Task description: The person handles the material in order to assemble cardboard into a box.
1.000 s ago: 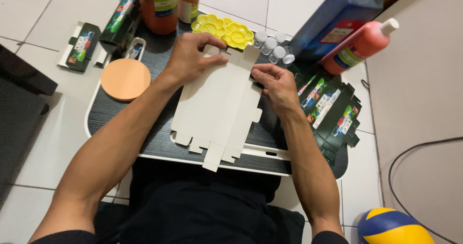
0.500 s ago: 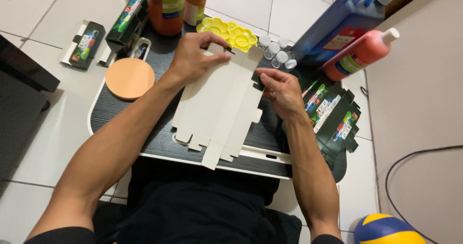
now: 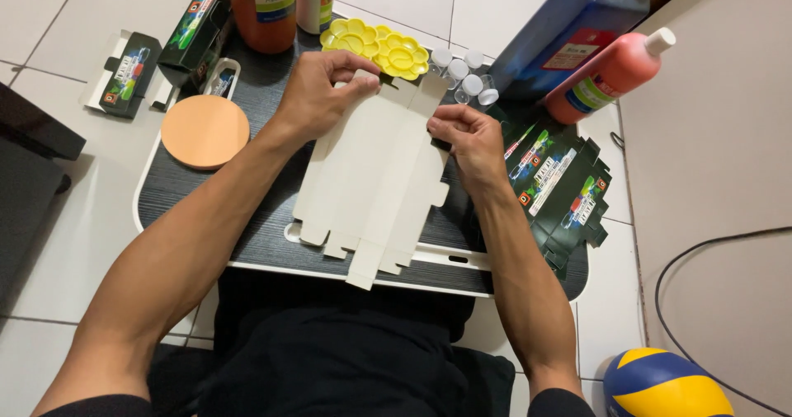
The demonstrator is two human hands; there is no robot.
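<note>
Both hands are on the flattened white cardboard box (image 3: pixel 375 178), lying blank side up on the dark desk (image 3: pixel 206 190). The left hand (image 3: pixel 318 95) is curled over its top left corner, fingers pinching the edge. The right hand (image 3: pixel 466 136) grips the right edge between thumb and fingers. Just past the left hand's fingers is a yellow paint palette (image 3: pixel 384 46); an orange round disc (image 3: pixel 205 131) lies to its left. Printed flat boxes (image 3: pixel 561 186) are stacked right of the right hand.

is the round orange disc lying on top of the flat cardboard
No, the round orange disc lies on the dark tray, apart from the flat cardboard.
</note>
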